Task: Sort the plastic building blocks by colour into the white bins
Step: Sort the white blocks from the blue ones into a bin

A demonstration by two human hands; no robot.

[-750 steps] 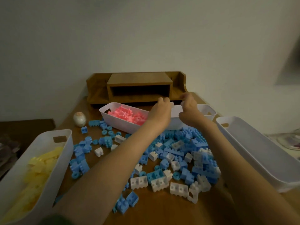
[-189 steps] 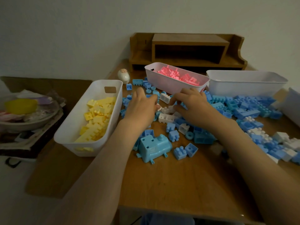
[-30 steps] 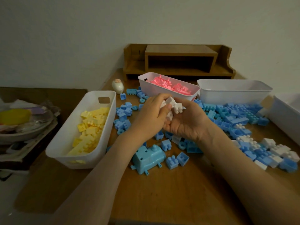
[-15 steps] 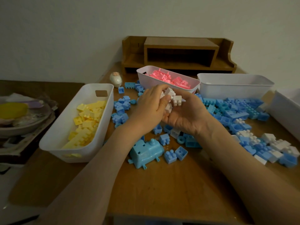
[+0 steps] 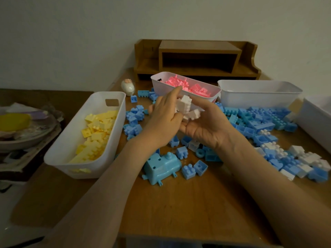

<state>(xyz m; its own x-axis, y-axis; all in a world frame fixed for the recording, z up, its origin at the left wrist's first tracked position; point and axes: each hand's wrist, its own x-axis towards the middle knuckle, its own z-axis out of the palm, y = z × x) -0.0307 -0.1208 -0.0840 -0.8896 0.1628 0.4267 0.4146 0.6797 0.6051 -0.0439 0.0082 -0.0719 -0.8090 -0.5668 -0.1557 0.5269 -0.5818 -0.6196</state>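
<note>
Several white blocks [image 5: 186, 108] lie bunched between my two hands above the table's middle. My right hand [image 5: 206, 126] cups them from below, palm up, fingers curled round them. My left hand [image 5: 164, 120] presses on the pile from the left, its fingers curled against the blocks. Loose blue and white blocks [image 5: 268, 133] cover the table to the right. A white bin of yellow blocks [image 5: 107, 111] stands at the left. Behind my hands sits a white bin of pink blocks [image 5: 161, 85]. Right of it is a white bin [image 5: 259, 97] whose contents are hidden.
A large blue train-shaped piece [image 5: 161, 165] lies near the front, below my hands. A fourth white bin [image 5: 315, 120] shows at the right edge. A wooden shelf unit [image 5: 197, 59] stands against the wall, an egg-shaped ornament [image 5: 127, 87] left of it. A cluttered plate [image 5: 21, 129] sits off the table, left.
Both hands stay together holding the white blocks above the table. My left index finger has lifted and stretched over the top of the pile. The view has shifted slightly.
</note>
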